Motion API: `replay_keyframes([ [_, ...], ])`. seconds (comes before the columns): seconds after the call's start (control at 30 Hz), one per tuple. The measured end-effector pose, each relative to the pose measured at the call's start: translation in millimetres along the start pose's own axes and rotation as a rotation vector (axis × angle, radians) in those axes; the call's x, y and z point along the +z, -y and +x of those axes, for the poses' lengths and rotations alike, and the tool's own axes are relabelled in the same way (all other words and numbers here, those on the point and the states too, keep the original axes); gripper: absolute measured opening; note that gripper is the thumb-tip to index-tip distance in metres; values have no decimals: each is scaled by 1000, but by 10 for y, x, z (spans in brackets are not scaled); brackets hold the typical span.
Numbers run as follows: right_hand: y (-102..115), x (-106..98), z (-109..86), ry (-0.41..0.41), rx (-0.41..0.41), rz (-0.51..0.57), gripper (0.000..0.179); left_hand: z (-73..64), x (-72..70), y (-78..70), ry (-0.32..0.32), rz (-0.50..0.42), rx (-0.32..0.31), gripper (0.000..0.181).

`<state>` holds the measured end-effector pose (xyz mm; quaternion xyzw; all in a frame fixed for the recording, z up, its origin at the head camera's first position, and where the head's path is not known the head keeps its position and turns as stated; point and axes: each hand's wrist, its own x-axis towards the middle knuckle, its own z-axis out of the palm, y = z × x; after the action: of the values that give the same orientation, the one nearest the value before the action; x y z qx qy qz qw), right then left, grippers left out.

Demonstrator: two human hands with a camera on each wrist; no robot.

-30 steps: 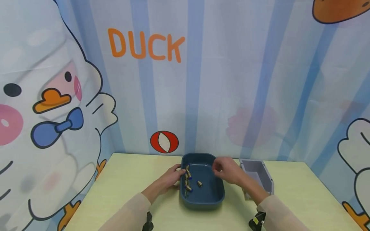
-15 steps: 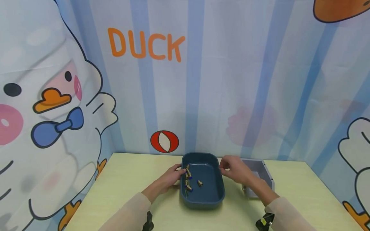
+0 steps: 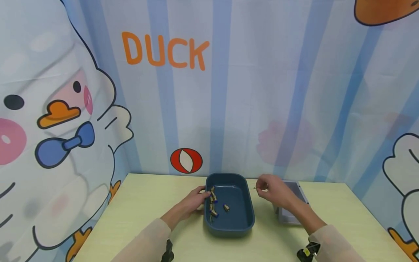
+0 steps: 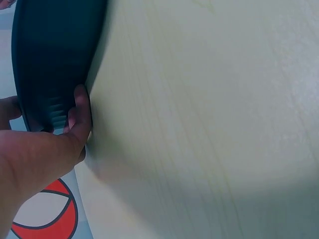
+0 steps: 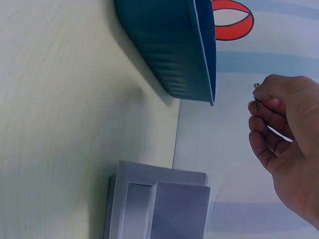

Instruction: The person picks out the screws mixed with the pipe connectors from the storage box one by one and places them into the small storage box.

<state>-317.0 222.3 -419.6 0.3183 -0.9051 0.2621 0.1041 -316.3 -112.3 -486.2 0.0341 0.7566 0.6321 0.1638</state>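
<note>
My left hand grips the left wall of a dark blue rectangular bin, thumb over the rim and fingers on the outside wall. Inside the bin, several small brass fittings with blue parts lie along the left side among thin screws. One lone brass fitting is nearer the bin's middle. Right of the bin and above the table, my right hand pinches a small screw between thumb and index finger. The other fingers of that hand curl loosely in the right wrist view.
A grey box stands right of the bin, partly hidden behind my right forearm; its inside is mostly out of sight. The pale yellow table ends at the back against a hanging duck-print cloth.
With the screw in its pinch, my right hand has moved right, from over the bin's right rim to the space near the grey box. The left hand and the bin have stayed put.
</note>
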Motion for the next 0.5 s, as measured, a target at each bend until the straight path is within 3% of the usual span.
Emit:
replay_keyframes([
  [0.5,-62,-164,-81,-68,15,-18,13,26,-9,29,7,-20,-12,61],
])
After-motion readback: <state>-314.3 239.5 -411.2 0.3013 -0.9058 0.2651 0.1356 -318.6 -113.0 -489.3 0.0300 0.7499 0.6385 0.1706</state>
